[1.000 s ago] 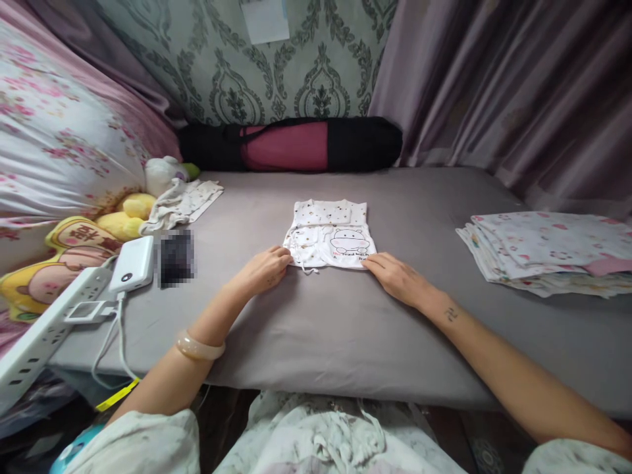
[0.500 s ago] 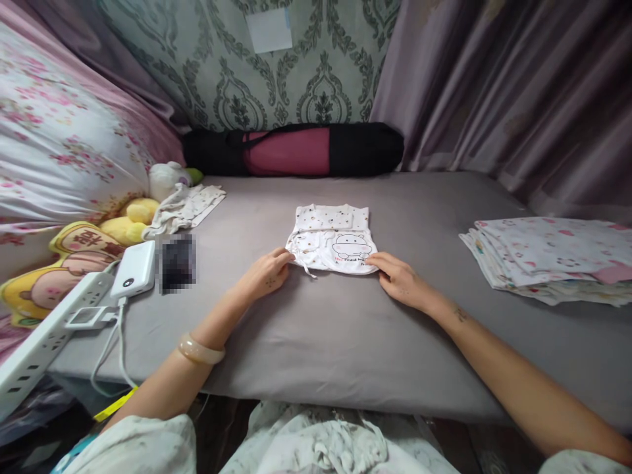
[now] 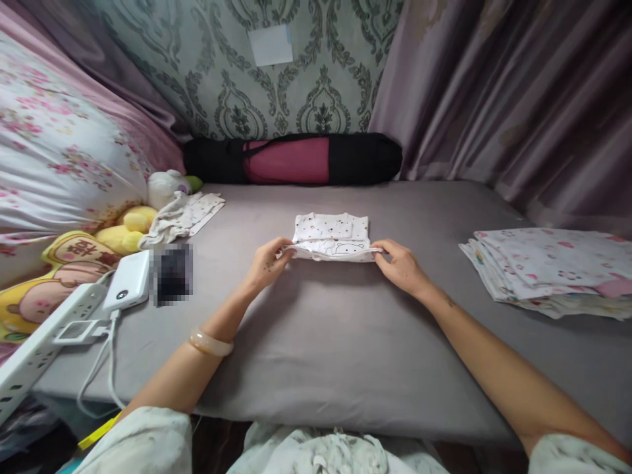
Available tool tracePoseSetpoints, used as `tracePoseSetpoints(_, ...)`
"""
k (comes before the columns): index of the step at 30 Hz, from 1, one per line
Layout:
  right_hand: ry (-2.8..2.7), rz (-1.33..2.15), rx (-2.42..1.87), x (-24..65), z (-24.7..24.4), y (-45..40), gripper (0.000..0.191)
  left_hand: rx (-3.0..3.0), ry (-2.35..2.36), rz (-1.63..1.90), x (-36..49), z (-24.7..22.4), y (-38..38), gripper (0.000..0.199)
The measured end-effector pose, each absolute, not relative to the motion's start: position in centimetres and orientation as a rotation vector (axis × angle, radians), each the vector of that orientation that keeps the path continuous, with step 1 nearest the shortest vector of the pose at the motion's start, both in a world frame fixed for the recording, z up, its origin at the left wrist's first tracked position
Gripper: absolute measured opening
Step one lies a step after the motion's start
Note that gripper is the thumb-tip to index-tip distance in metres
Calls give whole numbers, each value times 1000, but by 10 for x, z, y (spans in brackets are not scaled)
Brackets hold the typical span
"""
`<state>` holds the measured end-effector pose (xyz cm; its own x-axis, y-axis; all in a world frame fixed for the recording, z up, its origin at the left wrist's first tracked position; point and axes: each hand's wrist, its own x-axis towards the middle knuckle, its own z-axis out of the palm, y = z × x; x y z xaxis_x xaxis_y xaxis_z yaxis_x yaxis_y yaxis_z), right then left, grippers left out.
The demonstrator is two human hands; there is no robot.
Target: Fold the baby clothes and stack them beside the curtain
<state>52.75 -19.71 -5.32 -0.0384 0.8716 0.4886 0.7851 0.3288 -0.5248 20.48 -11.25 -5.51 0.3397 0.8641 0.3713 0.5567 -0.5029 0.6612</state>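
Note:
A small white baby garment (image 3: 323,227) with dots and a printed cartoon animal lies partly folded on the grey sheet, in the middle of the head view. My left hand (image 3: 271,264) pinches its near left corner. At the near right corner, my right hand (image 3: 401,266) has thumb and fingers closed on the cloth. The near edge is lifted between both hands and curls up over part of the printed animal. The far half lies flat on the bed.
A stack of folded printed cloths (image 3: 553,263) lies at the right. Along the wall rests a long black and red bag (image 3: 291,159). At the left are a crumpled garment (image 3: 185,217), plush toys (image 3: 126,227), a white power bank (image 3: 127,280) and a power strip (image 3: 54,336).
Both hands have raised the garment's near edge off the bed and moved it slightly away from me. The printed animal is now partly covered. The camera view has tilted up a little.

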Motion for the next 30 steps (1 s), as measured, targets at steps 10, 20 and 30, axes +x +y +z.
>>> tracePoseSetpoints(10,-1719,92,-1669,530,-49,-144,26,2037,1392,1078,232,-53,-73,22)
tracePoseSetpoints(20,-1739,96,-1914,534,-56,-104,31,2002,1522,986,252,-68,-25,27)
tracePoseSetpoints(30,-1712,177,-2066,540,-71,-85,32,2022,1649,853,266,-76,-7,25)
